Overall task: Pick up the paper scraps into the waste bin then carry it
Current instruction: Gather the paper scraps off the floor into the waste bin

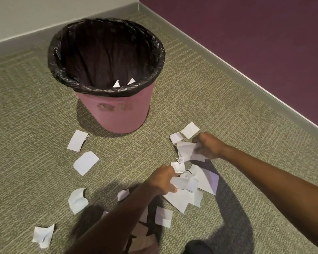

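Note:
A pink waste bin with a black liner stands upright on the carpet ahead of me, and two white scraps show inside near its front rim. Several white paper scraps lie scattered on the carpet in front of it. My left hand grips a bunch of scraps low over a pile. Farther right, my right hand holds crumpled paper just above the floor. Two flat scraps lie beyond that hand.
A purple wall with a grey skirting board runs along the right, and a pale wall closes the back left, so the bin sits near a corner. Green-grey carpet covers the floor. My dark shoe tip shows at the bottom edge.

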